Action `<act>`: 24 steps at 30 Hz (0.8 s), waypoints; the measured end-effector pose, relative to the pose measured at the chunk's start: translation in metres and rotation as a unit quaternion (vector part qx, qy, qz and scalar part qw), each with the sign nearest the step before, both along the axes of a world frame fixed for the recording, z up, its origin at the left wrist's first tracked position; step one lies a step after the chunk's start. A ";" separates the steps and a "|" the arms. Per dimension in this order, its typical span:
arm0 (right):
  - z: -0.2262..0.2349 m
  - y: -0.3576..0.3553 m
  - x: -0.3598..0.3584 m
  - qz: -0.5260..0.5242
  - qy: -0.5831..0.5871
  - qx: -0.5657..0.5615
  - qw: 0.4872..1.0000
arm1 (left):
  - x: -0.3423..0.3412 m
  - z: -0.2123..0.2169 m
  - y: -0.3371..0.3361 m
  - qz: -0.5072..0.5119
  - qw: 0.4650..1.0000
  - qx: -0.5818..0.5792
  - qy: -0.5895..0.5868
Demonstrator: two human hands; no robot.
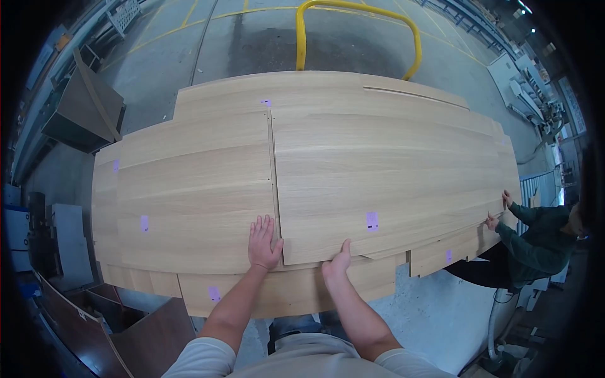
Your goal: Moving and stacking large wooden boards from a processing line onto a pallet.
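Note:
Two large pale wood-grain panels lie side by side on a stack of similar boards, with a narrow dark gap between them. My left hand (265, 244) rests flat, fingers extended, on the near right corner of the left panel (195, 189), beside the gap. At the near edge of the right panel (391, 164), my right hand (337, 260) grips with the thumb on top; its other fingers are hidden underneath. Purple labels dot the boards, one purple label (372, 221) on the right panel.
A co-worker in a dark green top (535, 246) holds the right panel's far right end. Beyond the stack rises a yellow tubular rail (301, 38). Dark brown boards (151, 334) stand at lower left, a grey bin-like box (85, 110) at upper left. A lower board (290, 293) juts toward me.

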State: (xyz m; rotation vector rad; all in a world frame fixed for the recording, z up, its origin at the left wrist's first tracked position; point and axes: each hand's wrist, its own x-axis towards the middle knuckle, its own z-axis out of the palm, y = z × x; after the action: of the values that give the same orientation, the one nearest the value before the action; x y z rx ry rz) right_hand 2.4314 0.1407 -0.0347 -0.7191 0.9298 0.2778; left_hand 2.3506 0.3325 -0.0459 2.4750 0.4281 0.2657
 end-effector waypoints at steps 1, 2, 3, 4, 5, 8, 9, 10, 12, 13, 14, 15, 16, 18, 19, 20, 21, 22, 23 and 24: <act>-0.001 0.002 -0.002 0.002 0.009 0.000 1.000 | -0.001 0.001 0.000 0.002 1.000 -0.007 -0.004; -0.003 0.003 -0.001 0.007 -0.003 0.006 1.000 | 0.000 0.001 0.000 -0.001 1.000 0.001 -0.001; -0.004 0.003 -0.004 0.008 -0.020 0.013 1.000 | -0.001 0.002 0.000 -0.001 1.000 -0.005 -0.005; -0.005 0.004 -0.004 0.007 -0.014 0.012 1.000 | 0.000 0.002 0.000 0.002 1.000 -0.016 -0.015; -0.006 0.004 -0.004 0.014 -0.011 0.005 1.000 | 0.000 0.003 0.000 -0.004 1.000 -0.010 -0.014; 0.005 -0.001 -0.010 0.039 0.022 -0.030 0.999 | 0.000 0.003 0.001 -0.002 1.000 0.002 -0.008; 0.013 -0.001 -0.011 0.058 0.051 -0.055 0.995 | 0.000 0.003 0.001 0.000 1.000 -0.006 -0.016; 0.024 -0.001 -0.013 0.058 0.051 -0.055 0.995 | 0.000 0.003 0.002 0.003 0.999 -0.021 -0.028; 0.055 -0.003 -0.017 0.192 0.143 -0.134 0.962 | -0.001 0.002 0.004 0.013 0.999 -0.036 -0.037; 0.074 -0.006 -0.024 0.195 0.137 -0.124 0.963 | -0.002 0.002 0.004 0.021 0.997 -0.056 -0.050; 0.095 -0.011 -0.029 0.311 0.094 -0.148 0.934 | -0.002 0.001 0.004 0.014 0.997 -0.061 -0.047; 0.113 -0.015 -0.034 0.419 0.048 -0.164 0.892 | -0.001 0.000 0.004 0.015 0.997 -0.056 -0.045; 0.128 -0.019 -0.036 0.407 0.062 -0.171 0.895 | -0.003 0.000 0.003 0.015 0.997 -0.059 -0.048; 0.145 -0.037 -0.033 0.444 -0.094 -0.200 0.868 | -0.004 -0.001 0.000 0.001 0.999 -0.032 -0.022; 0.146 -0.048 -0.035 0.416 -0.122 -0.212 0.876 | -0.002 -0.003 -0.001 0.006 1.000 -0.006 0.002; 0.142 -0.061 -0.036 0.407 -0.105 -0.237 0.876 | -0.001 -0.004 -0.002 -0.005 1.000 -0.006 -0.016; 0.132 -0.078 -0.041 0.401 -0.061 -0.252 0.878 | -0.001 -0.004 -0.004 -0.002 1.000 0.015 -0.002; 0.117 -0.098 -0.046 0.395 -0.043 -0.248 0.884 | -0.001 -0.005 -0.005 0.005 0.999 0.032 0.011; 0.099 -0.123 -0.054 0.407 0.007 -0.283 0.869 | -0.001 -0.006 -0.005 -0.005 0.999 0.032 0.007; 0.078 -0.150 -0.068 0.417 0.033 -0.298 0.858 | -0.001 -0.007 -0.006 0.002 0.999 0.037 0.009</act>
State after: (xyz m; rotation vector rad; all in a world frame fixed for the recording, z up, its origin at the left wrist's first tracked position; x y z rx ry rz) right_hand 2.3632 -0.0094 0.0433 -1.6986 0.7140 0.8006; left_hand 2.3493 0.3266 -0.0525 2.5513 0.4382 0.2667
